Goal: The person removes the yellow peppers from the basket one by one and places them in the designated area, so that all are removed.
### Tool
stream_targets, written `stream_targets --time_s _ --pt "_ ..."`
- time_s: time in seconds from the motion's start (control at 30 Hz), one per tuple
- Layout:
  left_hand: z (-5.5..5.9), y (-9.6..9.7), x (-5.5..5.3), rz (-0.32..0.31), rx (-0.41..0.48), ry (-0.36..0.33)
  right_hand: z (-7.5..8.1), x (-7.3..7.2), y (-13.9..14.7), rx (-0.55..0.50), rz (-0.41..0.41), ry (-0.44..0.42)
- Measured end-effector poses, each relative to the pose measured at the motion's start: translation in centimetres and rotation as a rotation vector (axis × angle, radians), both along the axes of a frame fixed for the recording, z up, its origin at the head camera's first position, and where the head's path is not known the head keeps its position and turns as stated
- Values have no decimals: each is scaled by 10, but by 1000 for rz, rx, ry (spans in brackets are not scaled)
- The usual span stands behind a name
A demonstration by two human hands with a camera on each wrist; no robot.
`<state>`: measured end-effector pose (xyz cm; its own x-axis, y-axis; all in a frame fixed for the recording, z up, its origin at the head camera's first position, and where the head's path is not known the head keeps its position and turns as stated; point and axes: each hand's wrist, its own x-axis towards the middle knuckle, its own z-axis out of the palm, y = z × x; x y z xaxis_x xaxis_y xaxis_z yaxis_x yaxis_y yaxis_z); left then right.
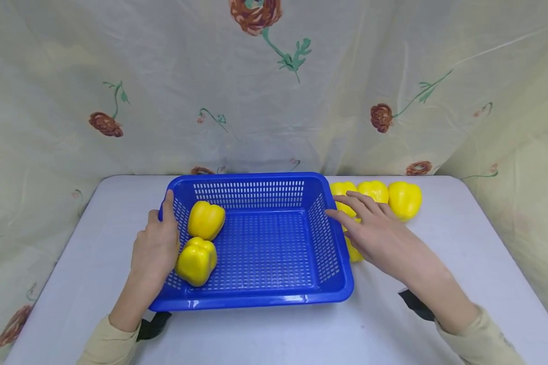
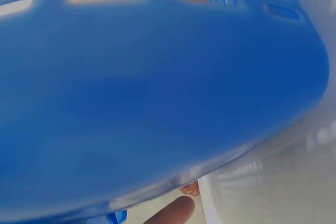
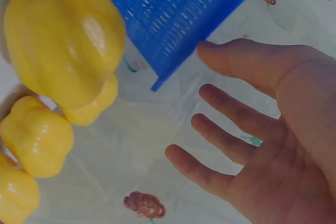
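Observation:
A blue plastic basket (image 1: 265, 299) with slotted walls stands in the middle of the table. Inside it, along the left wall, lie two yellow bell peppers, a rear pepper (image 1: 206, 220) and a front pepper (image 1: 196, 261). My left hand (image 1: 155, 248) grips the basket's left rim; some of its fingers are hidden behind the wall. At the right rim my right hand (image 1: 383, 233) hovers with fingers spread and nothing held. Its thumb (image 3: 236, 61) overlaps the rim in the right wrist view; whether it touches, I cannot tell. The basket's outer wall (image 2: 157, 93) fills most of the left wrist view.
More yellow bell peppers (image 1: 405, 201) lie on the table right of the basket, some partly hidden by its rim and my right hand. A flower-patterned cloth (image 1: 301, 126) hangs behind the table (image 1: 452, 243). Dark straps sit near both wrists.

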<state>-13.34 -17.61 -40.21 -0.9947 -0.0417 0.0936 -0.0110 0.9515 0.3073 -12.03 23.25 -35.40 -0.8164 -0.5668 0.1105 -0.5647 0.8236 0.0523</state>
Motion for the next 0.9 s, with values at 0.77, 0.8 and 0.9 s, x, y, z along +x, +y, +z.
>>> stream_targets --time_s 0.77,0.8,0.9 --pt "3 1 1 -1 8 -1 41 -20 -78 23 231 41" --pt "4 1 1 1 9 -8 41 -21 -84 40 248 40" --pt "4 1 1 4 9 -18 39 -24 -104 78 310 44"
